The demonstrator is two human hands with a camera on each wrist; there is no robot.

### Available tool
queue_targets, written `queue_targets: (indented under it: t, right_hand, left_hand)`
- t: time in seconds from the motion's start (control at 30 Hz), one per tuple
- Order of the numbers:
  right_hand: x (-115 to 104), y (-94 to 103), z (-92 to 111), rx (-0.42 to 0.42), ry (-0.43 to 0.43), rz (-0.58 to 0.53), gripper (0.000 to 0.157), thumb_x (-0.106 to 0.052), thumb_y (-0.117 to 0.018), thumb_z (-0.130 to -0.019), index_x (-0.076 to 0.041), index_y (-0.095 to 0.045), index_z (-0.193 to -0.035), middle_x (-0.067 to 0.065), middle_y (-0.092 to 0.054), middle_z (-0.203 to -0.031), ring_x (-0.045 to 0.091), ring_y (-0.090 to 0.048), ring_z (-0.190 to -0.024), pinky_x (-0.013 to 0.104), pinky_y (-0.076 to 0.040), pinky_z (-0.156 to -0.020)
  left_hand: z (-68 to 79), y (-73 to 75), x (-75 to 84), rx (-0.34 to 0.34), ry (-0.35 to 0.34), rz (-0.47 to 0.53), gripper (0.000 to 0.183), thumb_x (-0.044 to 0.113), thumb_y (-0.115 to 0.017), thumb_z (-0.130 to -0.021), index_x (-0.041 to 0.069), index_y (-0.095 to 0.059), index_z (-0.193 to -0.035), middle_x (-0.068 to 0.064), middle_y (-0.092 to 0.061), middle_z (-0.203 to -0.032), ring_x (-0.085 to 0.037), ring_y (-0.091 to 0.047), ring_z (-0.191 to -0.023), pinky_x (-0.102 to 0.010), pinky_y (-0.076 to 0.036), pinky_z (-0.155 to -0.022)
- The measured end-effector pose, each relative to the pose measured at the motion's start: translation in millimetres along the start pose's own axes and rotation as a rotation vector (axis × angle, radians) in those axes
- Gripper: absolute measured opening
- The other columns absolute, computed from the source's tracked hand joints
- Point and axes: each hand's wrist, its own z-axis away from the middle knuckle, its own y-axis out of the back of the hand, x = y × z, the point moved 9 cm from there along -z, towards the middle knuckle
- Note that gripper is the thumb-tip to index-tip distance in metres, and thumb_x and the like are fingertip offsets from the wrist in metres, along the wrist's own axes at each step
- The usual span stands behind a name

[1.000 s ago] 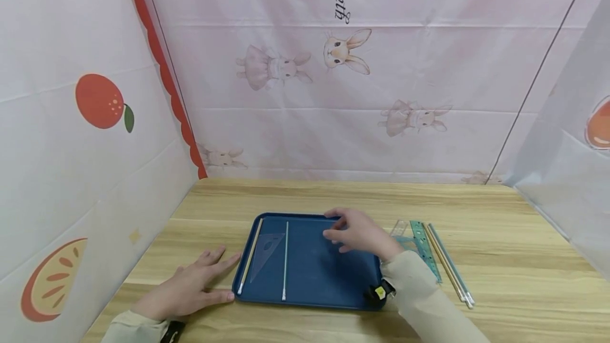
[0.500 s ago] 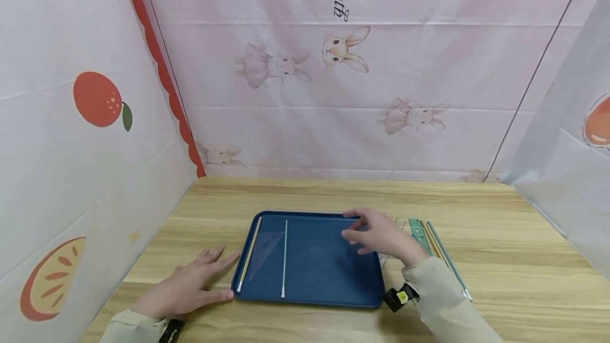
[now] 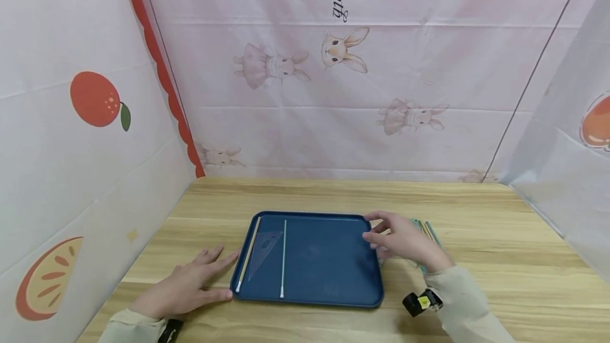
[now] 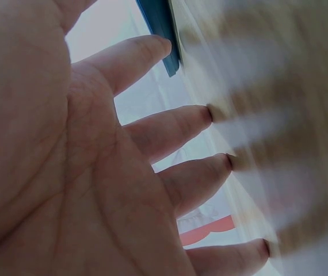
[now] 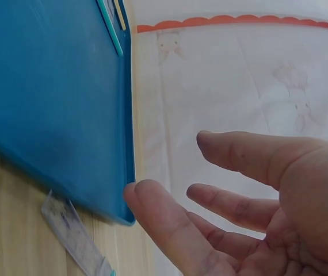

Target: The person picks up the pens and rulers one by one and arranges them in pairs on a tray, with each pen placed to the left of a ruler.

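A blue tray [image 3: 329,263] lies on the table. A wood-coloured pencil [image 3: 249,255], a clear set square [image 3: 263,252] and a light teal pencil [image 3: 284,258] rest in its left part. My left hand [image 3: 188,283] is spread flat on the table, thumb and forefinger at the tray's left edge. Over the tray's right rim hovers my right hand [image 3: 402,240], fingers loosely bent; its right wrist view shows nothing between thumb and fingers. Under and beyond it lie a green ruler [image 3: 423,268] and more pencils [image 3: 430,232], mostly hidden. The right wrist view shows a clear ruler [image 5: 71,233] by the tray.
The wooden table [image 3: 305,195] meets a printed cloth wall [image 3: 295,136] at the back. Cloth also hangs on the left [image 3: 95,173] and right [image 3: 572,173]. Black wrist cameras [image 3: 419,303] sit at both cuffs.
My right hand has moved rightward from above the tray to its right rim, covering more of the rulers and pencils there. The left hand and the things in the tray stay put.
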Motion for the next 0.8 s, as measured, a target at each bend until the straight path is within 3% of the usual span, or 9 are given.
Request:
queue_targets:
  t: [0.37,0.8]
  right_hand:
    - [14.4,23.4,2.4,0.026,-0.053,0.030,0.058,-0.024,-0.069,-0.107,0.003,-0.050,-0.154,0.028,-0.068,-0.126,0.029,-0.077,-0.098,0.044,-0.067,-0.077]
    - [41.7,67.1,8.7,0.060,-0.087,0.110,0.061,-0.026,-0.062,-0.111,0.011,-0.043,-0.156,0.034,-0.066,-0.132,0.031,-0.076,-0.104,0.042,-0.067,-0.083]
  left_hand:
    - [0.4,0.9,0.8,-0.006,0.000,0.004,0.089,0.068,-0.068,-0.095,0.026,-0.039,-0.168,-0.031,-0.030,-0.172,-0.067,-0.027,-0.154,-0.098,-0.027,-0.095]
    - [1.1,0.1,2.5,-0.014,-0.014,0.008,0.083,0.063,-0.069,-0.097,0.033,-0.038,-0.168,-0.032,-0.028,-0.173,-0.067,-0.024,-0.154,-0.099,-0.025,-0.093]
